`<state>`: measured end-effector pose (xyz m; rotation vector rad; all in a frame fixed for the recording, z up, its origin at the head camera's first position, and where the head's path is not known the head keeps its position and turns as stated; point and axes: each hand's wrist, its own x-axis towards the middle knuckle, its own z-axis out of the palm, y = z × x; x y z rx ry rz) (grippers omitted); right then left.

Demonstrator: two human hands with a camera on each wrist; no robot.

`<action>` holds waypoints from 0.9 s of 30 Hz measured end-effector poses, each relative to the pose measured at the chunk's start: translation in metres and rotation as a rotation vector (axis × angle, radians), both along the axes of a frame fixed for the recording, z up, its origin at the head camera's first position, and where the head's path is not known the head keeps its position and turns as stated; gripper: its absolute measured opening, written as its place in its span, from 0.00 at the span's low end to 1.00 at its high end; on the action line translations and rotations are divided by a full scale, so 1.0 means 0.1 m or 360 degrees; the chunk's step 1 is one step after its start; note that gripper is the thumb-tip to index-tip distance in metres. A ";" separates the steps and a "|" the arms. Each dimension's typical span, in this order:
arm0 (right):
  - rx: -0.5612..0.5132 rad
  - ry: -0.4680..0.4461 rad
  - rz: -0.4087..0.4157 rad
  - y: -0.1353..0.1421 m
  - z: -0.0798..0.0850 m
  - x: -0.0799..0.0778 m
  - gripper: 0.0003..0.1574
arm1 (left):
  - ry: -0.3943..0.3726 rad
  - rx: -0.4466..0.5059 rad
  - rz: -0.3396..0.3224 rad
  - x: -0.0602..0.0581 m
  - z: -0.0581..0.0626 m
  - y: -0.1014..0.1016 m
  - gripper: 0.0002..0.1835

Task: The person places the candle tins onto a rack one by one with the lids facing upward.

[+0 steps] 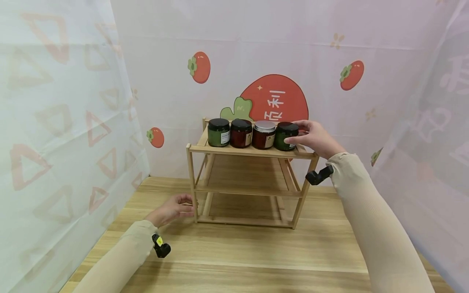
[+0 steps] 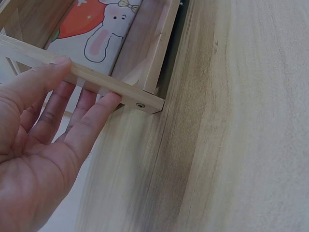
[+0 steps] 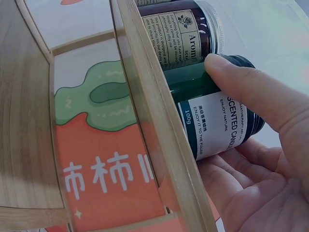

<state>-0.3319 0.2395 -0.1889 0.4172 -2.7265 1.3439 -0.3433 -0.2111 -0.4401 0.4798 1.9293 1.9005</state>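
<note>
At the right end of a wooden rack's (image 1: 245,150) top shelf, my right hand (image 1: 316,138) holds a green scented candle jar (image 3: 212,126) with a black lid, thumb on one side and fingers on the other. The jar's white label faces the right wrist camera. Lined up to its left are a dark red jar with a silver lid (image 1: 264,140), a dark red jar with a black lid (image 1: 240,138) and another green jar (image 1: 216,137). Low on the rack's left side, my left hand (image 2: 53,121) pinches the front leg (image 2: 91,77) between thumb and fingers.
The rack stands on a wood-grain table (image 1: 234,252) near the back wall (image 1: 165,89), which is printed with persimmons. Pale patterned sheets (image 1: 55,106) close in the left and right sides. The rack's lower levels hold no jars.
</note>
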 end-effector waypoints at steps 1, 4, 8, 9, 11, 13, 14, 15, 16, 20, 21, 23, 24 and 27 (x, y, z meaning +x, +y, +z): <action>-0.0004 -0.0004 0.0005 0.00 0.00 0.00 0.44 | -0.0003 -0.0007 0.0003 0.00 0.00 0.00 0.14; -0.0018 -0.0011 0.0022 0.01 0.01 0.00 0.46 | -0.0009 -0.0021 0.0008 0.00 0.00 -0.01 0.14; -0.0037 0.0001 0.0053 0.02 0.01 0.00 0.50 | -0.0006 -0.0026 0.0003 0.00 0.01 -0.01 0.14; -0.0039 0.0011 0.0059 0.03 0.01 0.01 0.50 | -0.0004 -0.0028 0.0002 0.00 0.01 -0.01 0.14; -0.0054 0.0030 0.0071 0.04 0.02 0.02 0.50 | -0.0004 -0.0029 0.0000 0.00 0.01 -0.01 0.14; -0.0078 0.0045 0.0083 0.05 0.03 0.03 0.49 | -0.0003 -0.0027 -0.0006 0.00 0.01 -0.01 0.14; -0.0095 0.0053 0.0085 0.05 0.04 0.04 0.49 | -0.0006 -0.0024 -0.0006 0.00 0.01 -0.01 0.14; -0.0112 0.0057 0.0089 0.05 0.05 0.05 0.49 | -0.0009 -0.0022 -0.0003 0.00 0.01 -0.01 0.14; -0.0128 0.0058 0.0095 0.05 0.06 0.06 0.49 | -0.0011 -0.0020 -0.0003 0.00 0.01 -0.01 0.14; -0.0195 0.0072 0.0106 0.06 0.08 0.07 0.48 | -0.0018 -0.0010 0.0003 0.00 0.01 -0.01 0.15; -0.0206 0.0077 0.0106 0.06 0.08 0.08 0.48 | -0.0019 -0.0009 0.0005 0.00 0.01 -0.01 0.15; -0.0232 0.0088 0.0103 0.08 0.08 0.08 0.48 | -0.0024 -0.0007 0.0010 0.01 0.02 -0.01 0.15; -0.0242 0.0092 0.0101 0.08 0.08 0.09 0.48 | -0.0022 -0.0005 0.0008 0.01 0.02 -0.01 0.15; -0.0252 0.0106 0.0088 0.10 0.08 0.13 0.48 | -0.0027 -0.0005 0.0013 0.01 0.02 0.00 0.15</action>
